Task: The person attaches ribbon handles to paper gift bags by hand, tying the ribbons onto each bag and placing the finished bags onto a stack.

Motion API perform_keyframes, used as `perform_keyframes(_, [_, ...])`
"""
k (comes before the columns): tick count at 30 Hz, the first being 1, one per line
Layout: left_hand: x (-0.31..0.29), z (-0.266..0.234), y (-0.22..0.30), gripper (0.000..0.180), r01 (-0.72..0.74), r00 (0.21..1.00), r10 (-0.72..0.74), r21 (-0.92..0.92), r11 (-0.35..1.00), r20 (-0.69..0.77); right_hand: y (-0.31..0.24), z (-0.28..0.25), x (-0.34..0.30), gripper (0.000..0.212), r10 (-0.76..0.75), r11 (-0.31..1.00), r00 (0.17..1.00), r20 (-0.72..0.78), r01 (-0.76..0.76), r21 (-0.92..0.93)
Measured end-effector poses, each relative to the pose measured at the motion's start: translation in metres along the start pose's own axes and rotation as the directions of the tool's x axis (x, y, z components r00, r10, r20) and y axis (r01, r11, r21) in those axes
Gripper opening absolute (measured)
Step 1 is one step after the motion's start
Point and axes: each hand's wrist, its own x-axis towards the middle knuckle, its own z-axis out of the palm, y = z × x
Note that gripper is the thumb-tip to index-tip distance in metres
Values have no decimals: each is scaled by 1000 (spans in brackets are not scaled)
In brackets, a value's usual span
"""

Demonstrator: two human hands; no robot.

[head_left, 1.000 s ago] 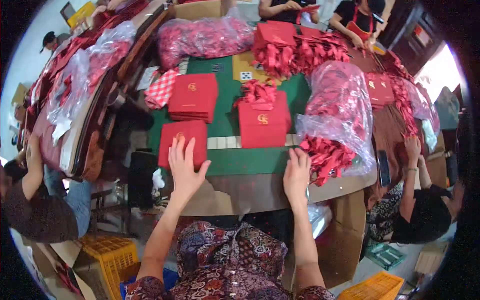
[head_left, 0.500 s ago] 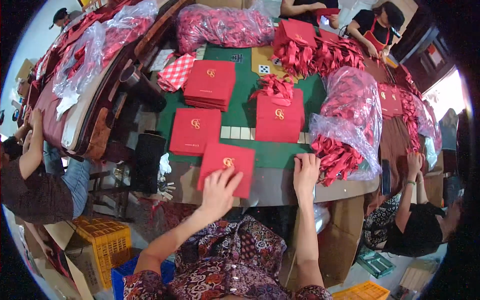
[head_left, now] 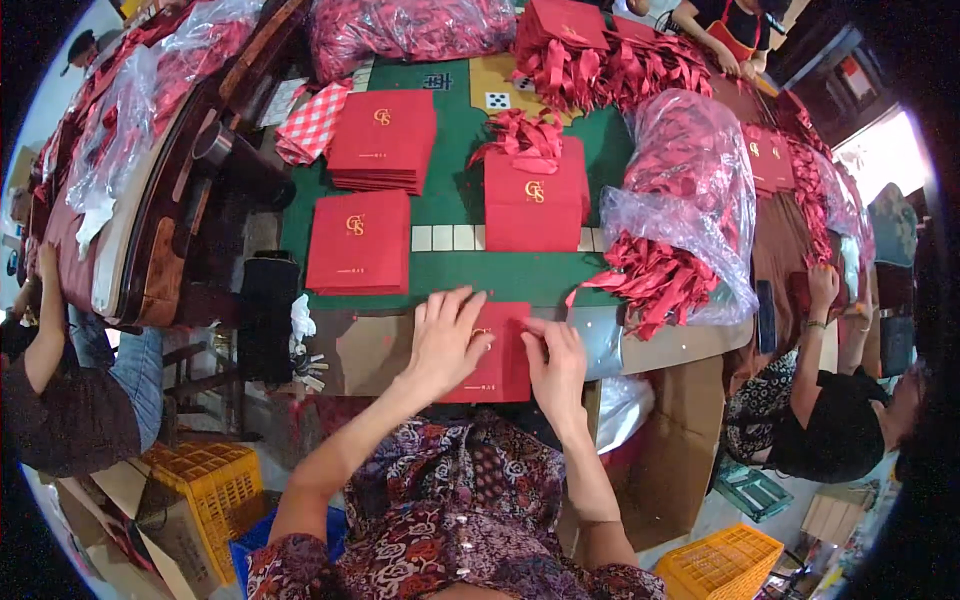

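A flat red gift bag [head_left: 505, 350] with a gold emblem lies at the table's near edge, partly covered by my hands. My left hand [head_left: 445, 338] rests over its left part, fingers spread and stretched out. At its right edge is my right hand [head_left: 556, 362], with bent fingers and thumb closed at that edge; whether a ribbon is also between them is hidden. Right of it, a bundle of red ribbons [head_left: 660, 275] spills from a clear plastic bag [head_left: 690, 190], one ribbon end reaching toward my right hand. Farther off lies another red bag [head_left: 537, 215] with ribbons on top.
Two stacks of red bags, a nearer [head_left: 358, 245] and a farther [head_left: 380, 140], stand at left on the green tabletop. A checked cloth [head_left: 312, 125] and a dark cup [head_left: 225, 150] are beyond. Co-workers sit at both sides. Yellow crates [head_left: 205, 500] stand on the floor.
The red bag under my left hand has moved right and toward me, and lies straighter. My right hand has come left from the ribbon bundle to the bag's edge. The view has shifted.
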Motion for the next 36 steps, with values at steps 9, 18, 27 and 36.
perform_keyframes(9, [16,-4,7,45,33,997,-23,-127,991,80,-5,12,2,12,226,959,971,73,-235,156])
perform_keyframes(18, [15,-8,17,39,0,998,10,-162,987,66,1,5,15,15,349,832,904,245,-420,363])
perform_keyframes(27, [10,-8,19,36,-24,998,33,-149,988,54,9,-1,22,17,322,752,858,399,-488,442])
perform_keyframes(36, [10,-9,23,33,12,998,-1,-180,984,62,0,-5,26,16,298,874,887,352,-402,272])
